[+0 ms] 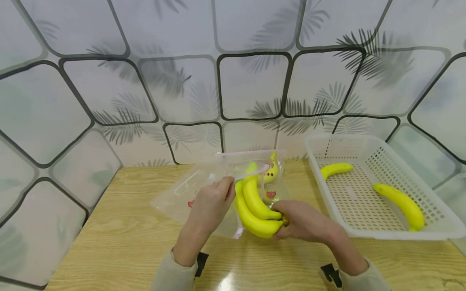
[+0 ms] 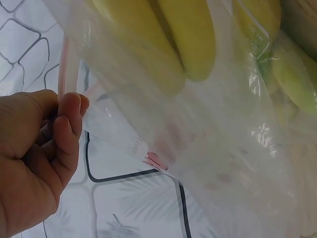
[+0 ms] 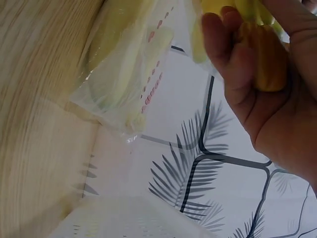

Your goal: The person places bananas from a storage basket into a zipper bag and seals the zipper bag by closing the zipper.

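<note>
You wear a plain, pale greyish-beige fabric sleeve (image 1: pixel 174 274) on your left arm and a matching pale greyish-beige fabric sleeve (image 1: pixel 365 279) on your right. Beside the left cuff shows a small, flat, angular black piece (image 1: pixel 201 262); beside the right, a black piece with a notched edge (image 1: pixel 329 270). Both wrists are bare beyond the cuffs.
</note>
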Available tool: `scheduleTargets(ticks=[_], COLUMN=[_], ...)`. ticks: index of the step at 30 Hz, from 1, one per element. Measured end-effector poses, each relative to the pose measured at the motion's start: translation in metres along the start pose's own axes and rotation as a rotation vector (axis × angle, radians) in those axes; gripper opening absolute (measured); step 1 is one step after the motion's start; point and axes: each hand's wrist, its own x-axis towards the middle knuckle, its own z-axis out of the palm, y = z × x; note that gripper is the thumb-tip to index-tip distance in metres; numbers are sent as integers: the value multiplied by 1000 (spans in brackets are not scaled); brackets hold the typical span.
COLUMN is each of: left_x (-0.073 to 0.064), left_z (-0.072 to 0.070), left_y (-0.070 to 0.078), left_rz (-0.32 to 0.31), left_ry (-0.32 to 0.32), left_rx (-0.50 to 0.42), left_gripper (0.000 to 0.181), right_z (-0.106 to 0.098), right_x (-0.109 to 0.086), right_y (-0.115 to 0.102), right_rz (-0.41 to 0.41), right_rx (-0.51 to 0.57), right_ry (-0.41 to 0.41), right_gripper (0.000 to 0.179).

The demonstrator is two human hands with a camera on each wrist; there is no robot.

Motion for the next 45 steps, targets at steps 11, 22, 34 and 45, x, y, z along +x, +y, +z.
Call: scheduleTargets(ticks=[11, 22, 34, 45], left_x=[-1, 2, 2, 1], left_z=[1, 1, 0, 1], left_y=[-1, 1, 2, 0], left_rz=[5, 19, 21, 25], left_ry=[12, 52, 103, 118], left_rx=[-22, -18, -25, -32], left_gripper=[3, 8, 13, 12], right_z=[0, 8, 19, 26], right_x=[1, 6, 12, 16], right_y=[10, 13, 8, 8], right_rz=[-27, 7, 32, 51], right_rx=[231, 349, 651, 763], right_ry=[-62, -41, -35, -49], right_gripper=[34, 18, 26, 36])
